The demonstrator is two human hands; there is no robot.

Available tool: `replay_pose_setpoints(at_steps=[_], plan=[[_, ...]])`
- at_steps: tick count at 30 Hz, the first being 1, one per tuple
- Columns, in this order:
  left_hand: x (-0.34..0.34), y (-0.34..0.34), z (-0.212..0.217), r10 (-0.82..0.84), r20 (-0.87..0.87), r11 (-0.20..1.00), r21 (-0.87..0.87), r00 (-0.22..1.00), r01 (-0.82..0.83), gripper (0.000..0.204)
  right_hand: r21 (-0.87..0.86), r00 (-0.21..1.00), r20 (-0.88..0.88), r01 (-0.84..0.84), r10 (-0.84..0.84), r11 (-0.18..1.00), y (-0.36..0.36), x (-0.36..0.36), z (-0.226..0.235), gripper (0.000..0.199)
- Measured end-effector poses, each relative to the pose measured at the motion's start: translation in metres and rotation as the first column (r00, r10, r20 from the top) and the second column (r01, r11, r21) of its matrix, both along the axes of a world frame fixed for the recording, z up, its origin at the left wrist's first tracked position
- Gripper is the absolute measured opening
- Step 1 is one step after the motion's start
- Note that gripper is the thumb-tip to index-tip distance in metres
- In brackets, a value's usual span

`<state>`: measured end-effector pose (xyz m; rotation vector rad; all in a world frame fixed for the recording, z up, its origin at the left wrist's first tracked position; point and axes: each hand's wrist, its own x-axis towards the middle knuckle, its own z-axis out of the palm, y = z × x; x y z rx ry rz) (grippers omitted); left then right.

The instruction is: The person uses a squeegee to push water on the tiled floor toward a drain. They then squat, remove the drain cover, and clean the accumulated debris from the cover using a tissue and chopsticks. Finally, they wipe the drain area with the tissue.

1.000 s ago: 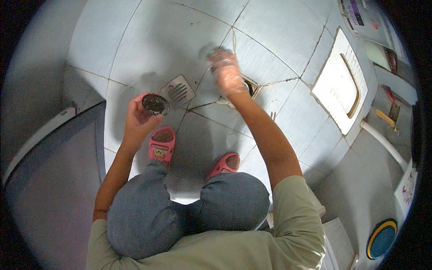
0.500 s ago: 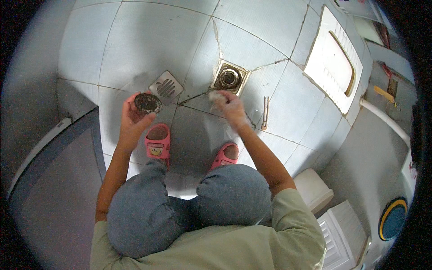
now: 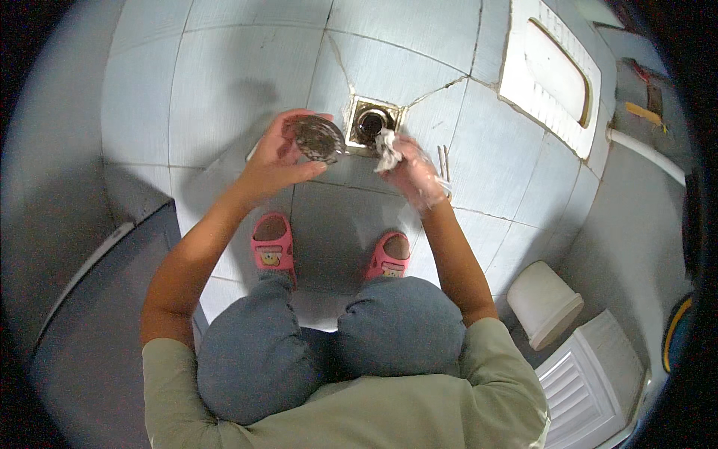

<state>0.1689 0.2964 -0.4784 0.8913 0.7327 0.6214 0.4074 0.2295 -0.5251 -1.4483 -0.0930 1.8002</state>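
Observation:
My left hand (image 3: pixel 273 161) grips a round, dirt-stained drain strainer (image 3: pixel 319 139) by its edge, just left of the floor drain (image 3: pixel 350 136). The strainer is tilted, its dark face showing. In my right hand (image 3: pixel 413 173), which seems to wear a clear plastic glove, a crumpled whitish tissue (image 3: pixel 388 151) is pinched at the drain's lower right corner. The square drain frame is grimy and its round hole lies uncovered. Beside my right wrist, metal tweezers (image 3: pixel 444 161) lie on the tiles. The slotted square drain cover is mostly hidden behind my left hand.
A white squat toilet (image 3: pixel 516 78) is set in the floor at the upper right. A white bin (image 3: pixel 540 299) and a white slatted stool (image 3: pixel 580 374) stand at the lower right. A grey door panel (image 3: pixel 112 299) is on the left. Pink slippers (image 3: pixel 274 241) are on my feet.
My left hand has moved right and up with the strainer, close to the drain. My right hand has shifted slightly right with the tissue. The view has shifted a little.

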Motion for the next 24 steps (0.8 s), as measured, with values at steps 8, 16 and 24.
replay_pose_setpoints(at_steps=[8,16,24], plan=[[0.084,0.019,0.047,0.034,-0.288,0.879,0.465,0.957,0.109,0.065,0.012,0.956,-0.121,0.269,-0.266,0.963,-0.019,0.034,0.057,0.039],[0.121,0.032,0.094,0.181,-0.401,0.494,0.827,0.898,0.27,0.061,0.158,0.913,-0.239,0.373,-0.331,0.914,-0.023,0.052,0.105,0.033],[0.142,0.065,0.159,0.2,-0.51,0.278,0.848,0.837,0.451,0.061,0.125,0.891,-0.192,0.437,-0.411,0.89,-0.012,0.066,0.163,0.022]])
